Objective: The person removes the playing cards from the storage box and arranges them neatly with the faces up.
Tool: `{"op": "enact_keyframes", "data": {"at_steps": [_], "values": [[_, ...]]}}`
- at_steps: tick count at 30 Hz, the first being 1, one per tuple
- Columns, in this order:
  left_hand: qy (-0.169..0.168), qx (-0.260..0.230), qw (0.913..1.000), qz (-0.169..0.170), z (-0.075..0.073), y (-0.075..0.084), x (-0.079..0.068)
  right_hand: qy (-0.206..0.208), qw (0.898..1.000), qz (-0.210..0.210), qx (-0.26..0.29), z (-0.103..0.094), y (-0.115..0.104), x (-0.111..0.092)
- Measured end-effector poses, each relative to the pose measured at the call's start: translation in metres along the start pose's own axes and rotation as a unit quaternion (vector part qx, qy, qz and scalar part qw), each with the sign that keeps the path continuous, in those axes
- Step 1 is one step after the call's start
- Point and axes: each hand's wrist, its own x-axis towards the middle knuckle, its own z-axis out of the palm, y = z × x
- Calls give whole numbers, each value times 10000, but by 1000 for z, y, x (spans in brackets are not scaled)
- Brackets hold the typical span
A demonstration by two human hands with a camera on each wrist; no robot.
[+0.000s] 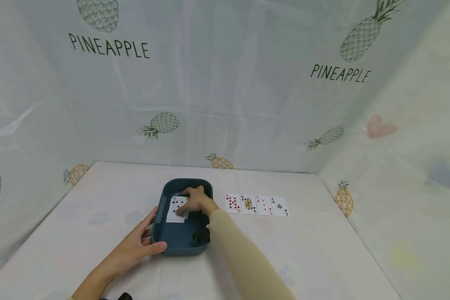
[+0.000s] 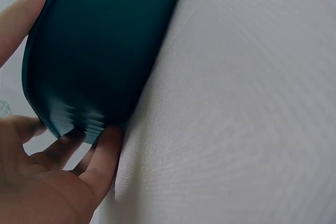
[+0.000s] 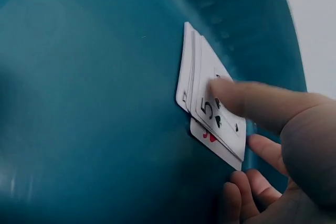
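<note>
my left hand (image 1: pixel 138 242) grips the dark teal, glossy, rounded rectangular tray (image 1: pixel 180 240) at its near left corner, thumb at the rim and the other fingers spread against the ribbed outer wall. inside the tray, toward its left side, lies the loose stack of white playing cards (image 1: pixel 173 207), a five of spades (image 3: pixel 223 132) on top and a red-marked card (image 3: pixel 218 148) jutting out beneath. my right hand (image 1: pixel 198 201) reaches in across the right rim, thumb on the face of that five, other fingers bent beside the stack's edge; i cannot tell whether they pinch a card. right of the tray, on the white cloth-covered table (image 1: pixel 322 250), four face-up cards line up: a red nine (image 1: pixel 233 203), a queen (image 1: pixel 248 204), a red three (image 1: pixel 264 206) and an ace of spades (image 1: pixel 279 206).
</note>
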Motion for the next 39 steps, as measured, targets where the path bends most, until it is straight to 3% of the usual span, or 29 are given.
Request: {"op": "enact_keyframes", "data": {"at_steps": [10,16,32,39], "values": [[-11,-48,10000,-13,1,1,0,-170,9998,-87,-4,-1,2,0],[13,-17,10000,-4,1,0,-1,-267,9989,-188,-346,-2,3,1],[-42,-121,9999,70,-2,1,1,-163,9986,-296,-400,-3,0,2],[-64,-118,9999,80,0,0,1,-103,9980,-459,-429,-11,-4,-9]]}}
